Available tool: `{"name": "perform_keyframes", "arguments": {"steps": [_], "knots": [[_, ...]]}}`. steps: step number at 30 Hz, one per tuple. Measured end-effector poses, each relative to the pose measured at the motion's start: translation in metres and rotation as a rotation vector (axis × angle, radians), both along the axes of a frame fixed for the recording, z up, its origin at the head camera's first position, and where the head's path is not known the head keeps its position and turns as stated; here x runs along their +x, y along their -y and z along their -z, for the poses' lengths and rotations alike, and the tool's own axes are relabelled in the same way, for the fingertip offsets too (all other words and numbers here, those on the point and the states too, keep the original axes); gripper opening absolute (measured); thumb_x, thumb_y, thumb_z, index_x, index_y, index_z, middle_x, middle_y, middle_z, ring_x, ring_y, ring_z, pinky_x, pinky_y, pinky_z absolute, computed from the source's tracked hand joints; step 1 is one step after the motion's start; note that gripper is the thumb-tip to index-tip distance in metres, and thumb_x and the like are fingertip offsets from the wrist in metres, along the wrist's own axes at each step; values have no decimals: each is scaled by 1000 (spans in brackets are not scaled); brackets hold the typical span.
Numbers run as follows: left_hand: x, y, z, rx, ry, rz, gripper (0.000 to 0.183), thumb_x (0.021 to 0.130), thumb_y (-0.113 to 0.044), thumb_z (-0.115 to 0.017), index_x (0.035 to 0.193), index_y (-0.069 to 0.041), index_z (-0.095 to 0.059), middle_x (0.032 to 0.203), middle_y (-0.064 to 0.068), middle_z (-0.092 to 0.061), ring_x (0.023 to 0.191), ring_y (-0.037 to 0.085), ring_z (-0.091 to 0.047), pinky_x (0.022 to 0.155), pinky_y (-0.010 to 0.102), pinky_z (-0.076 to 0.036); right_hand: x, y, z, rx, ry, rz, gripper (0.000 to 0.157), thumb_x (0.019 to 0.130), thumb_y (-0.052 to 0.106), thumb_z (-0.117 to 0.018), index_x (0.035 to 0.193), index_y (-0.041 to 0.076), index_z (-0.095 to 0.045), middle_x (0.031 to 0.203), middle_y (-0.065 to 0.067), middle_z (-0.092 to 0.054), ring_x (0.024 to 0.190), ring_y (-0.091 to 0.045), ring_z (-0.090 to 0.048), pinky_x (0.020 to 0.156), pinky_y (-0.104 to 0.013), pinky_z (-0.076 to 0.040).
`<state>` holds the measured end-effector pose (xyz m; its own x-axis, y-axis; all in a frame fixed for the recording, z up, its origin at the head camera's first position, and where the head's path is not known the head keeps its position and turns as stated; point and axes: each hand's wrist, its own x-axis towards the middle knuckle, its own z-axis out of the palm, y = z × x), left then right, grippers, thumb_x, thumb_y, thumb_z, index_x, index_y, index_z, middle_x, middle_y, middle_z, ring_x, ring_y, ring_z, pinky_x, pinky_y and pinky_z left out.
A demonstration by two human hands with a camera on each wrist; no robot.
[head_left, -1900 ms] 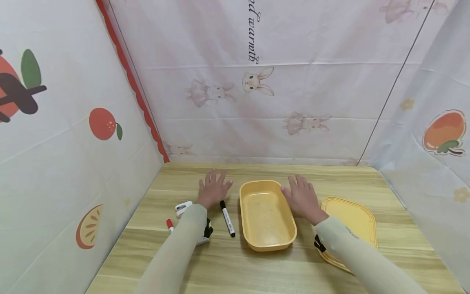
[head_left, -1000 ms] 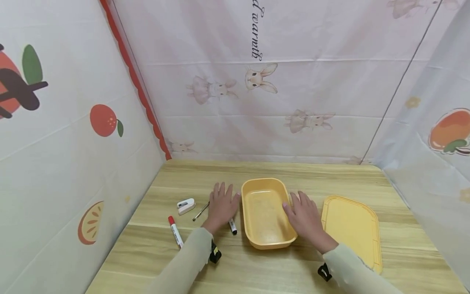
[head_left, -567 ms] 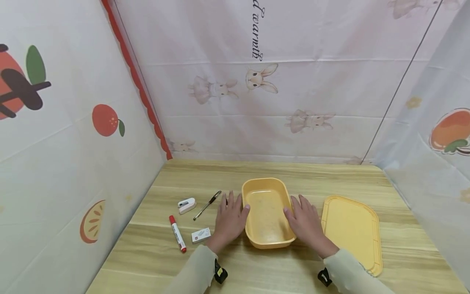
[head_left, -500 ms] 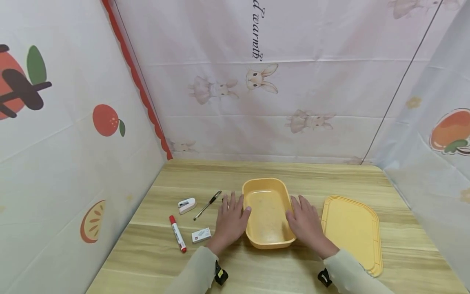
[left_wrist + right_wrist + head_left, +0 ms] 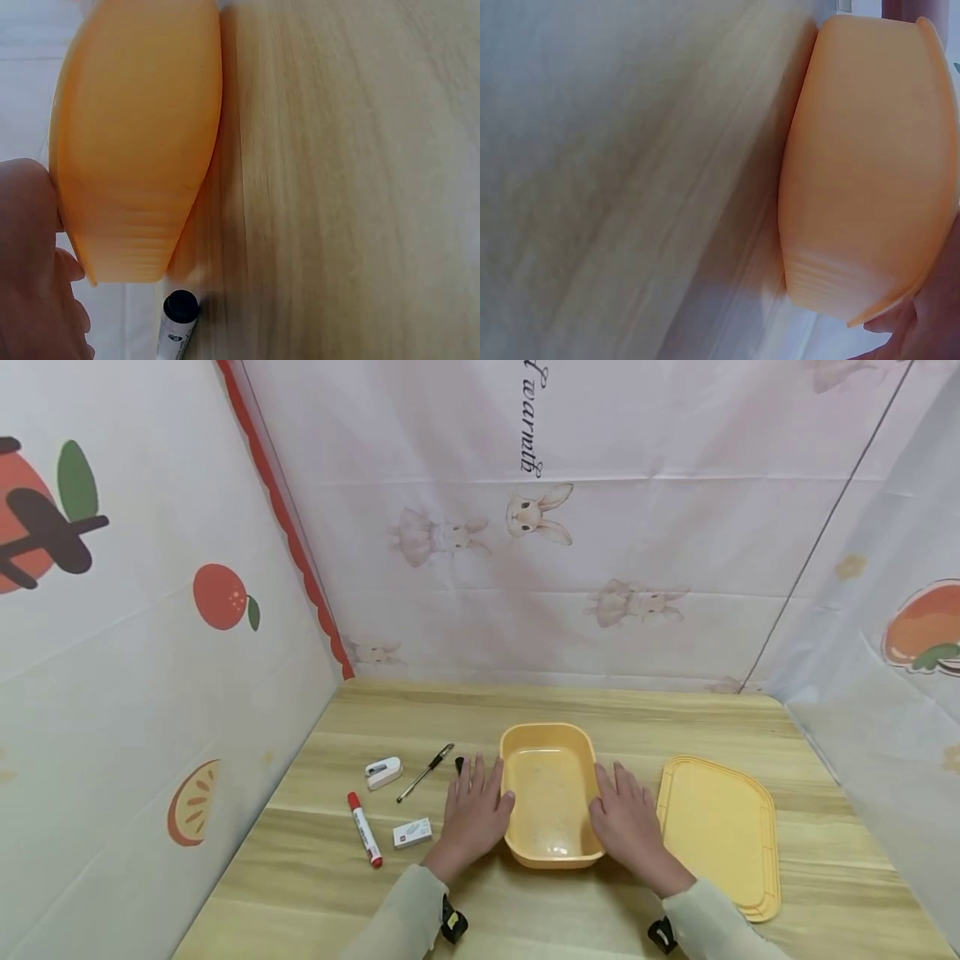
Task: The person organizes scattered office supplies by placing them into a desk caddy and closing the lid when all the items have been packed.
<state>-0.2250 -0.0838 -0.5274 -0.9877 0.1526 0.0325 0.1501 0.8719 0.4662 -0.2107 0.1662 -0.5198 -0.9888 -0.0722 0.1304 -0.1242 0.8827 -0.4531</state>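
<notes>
A yellow plastic box (image 5: 551,862) with rounded corners sits on the wooden table between both hands. My left hand (image 5: 474,814) holds its left side, thumb over the rim and fingers along the outer wall. On the opposite side my right hand (image 5: 628,818) holds the rim, with its thumb at the inner edge. In the left wrist view, the box wall (image 5: 142,135) rises beside the thumb, and a black-capped marker (image 5: 178,315) lies near the box's far end. The head view shows only that marker's black tip past the left fingers. The right wrist view shows the box's outer wall (image 5: 862,165).
Left of the box lie a black pen (image 5: 426,772), a white stapler (image 5: 384,772), a red-capped marker (image 5: 364,829) and a small white carton (image 5: 412,832). A flat yellow lid (image 5: 720,835) lies to the right. Printed cloth walls enclose the table's back and sides.
Both hands have come back toward the body and onto the box's sides, the left from beyond the marker. The box has turned slightly straighter. The pen and carton have come into view.
</notes>
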Motion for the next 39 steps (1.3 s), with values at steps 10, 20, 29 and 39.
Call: {"name": "perform_keyframes", "arguments": {"steps": [10,20,29,39], "knots": [[4,0,-4,-76,-21,22,61,106,-49,-30,163,-29,-17,170,5,6,156,30,15,122,65,-5,10,1,-1,17,-39,-4,53,105,22,-39,155,2,-35,161,-29,-24,149,-51,-16,117,-68,-11],[14,2,0,-71,-37,11,60,106,-49,-30,162,-30,-19,170,9,-3,157,33,9,120,68,-2,23,5,-1,19,-58,6,53,105,22,-42,154,1,-37,160,-28,-28,150,-50,-15,117,-70,-10],[30,4,2,-62,-24,5,59,106,-49,-29,162,-31,-22,170,7,1,156,28,13,121,66,0,40,6,4,15,-38,9,54,106,23,-41,156,2,-33,164,-27,-19,151,-50,-10,115,-73,-7],[38,5,0,-105,-28,5,58,106,-51,-29,161,-34,-22,170,6,2,156,28,14,121,65,-2,52,7,6,19,-74,19,54,105,24,-42,154,2,-36,162,-27,-23,150,-50,-13,114,-73,-7]]}}
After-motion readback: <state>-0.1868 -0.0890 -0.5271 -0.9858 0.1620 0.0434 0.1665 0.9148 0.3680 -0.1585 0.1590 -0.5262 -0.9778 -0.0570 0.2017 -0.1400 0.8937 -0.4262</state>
